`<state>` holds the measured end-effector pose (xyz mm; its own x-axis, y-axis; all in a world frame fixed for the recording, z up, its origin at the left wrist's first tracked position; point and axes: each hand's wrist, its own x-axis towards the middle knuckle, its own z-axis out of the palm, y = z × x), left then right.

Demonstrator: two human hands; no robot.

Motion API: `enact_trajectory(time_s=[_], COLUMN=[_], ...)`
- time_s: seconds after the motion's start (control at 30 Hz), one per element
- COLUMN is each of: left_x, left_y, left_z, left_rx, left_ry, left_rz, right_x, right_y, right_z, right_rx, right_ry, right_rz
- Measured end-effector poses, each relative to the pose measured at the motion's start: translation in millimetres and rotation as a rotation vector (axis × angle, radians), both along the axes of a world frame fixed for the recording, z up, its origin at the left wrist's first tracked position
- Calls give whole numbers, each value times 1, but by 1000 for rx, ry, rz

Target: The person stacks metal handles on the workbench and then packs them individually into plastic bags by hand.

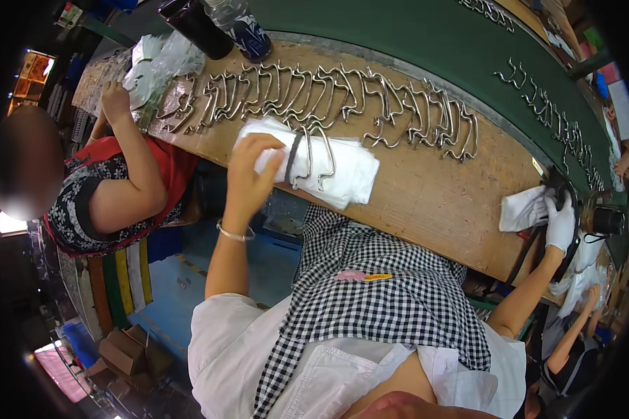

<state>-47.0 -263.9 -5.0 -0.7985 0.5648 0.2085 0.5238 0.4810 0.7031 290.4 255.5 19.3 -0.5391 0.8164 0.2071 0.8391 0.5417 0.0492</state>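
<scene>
My bare left hand (254, 162), with a bracelet at its wrist, is over the left end of a stack of white plastic bags (353, 174). Its thumb and fingers stand apart, with nothing plainly held between them. A dark band (293, 157) crosses the stack, and two bent metal hooks (326, 155) lie on top. Far to the right, my white-gloved right hand (560, 222) reaches to a black item (556, 180) at the bench's end, fingers spread against it. A white cloth or glove (521, 210) lies beside that hand.
Many bent metal hooks (335, 94) line the wooden bench (426, 199). Others lie on the green belt (426, 35) beyond. A bottle (250, 38), a black container (197, 28) and clear plastic bags (164, 66) stand at the back left. A person (119, 188) sits at left.
</scene>
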Motion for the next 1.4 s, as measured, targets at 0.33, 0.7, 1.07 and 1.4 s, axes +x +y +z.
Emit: enact_trajectory(time_s=[0.33,0.7,1.07,1.4], left_x=[-16,35,-34,-197], left_y=[-24,4,58,130], left_z=[-59,-64,-17,-76], left_rx=[-131,-64,-155,-632], left_ry=[211,255,319,593], left_rz=[8,64,-1,156], right_x=[-178,-203,-140,-68], right_y=[-239,-312,-261,-208], right_z=[-12,-53,-27,-34], right_rx=[-590,-244,-512,-322], right_ry=[355,44,132,352], right_rz=[1253,1492,1084,427])
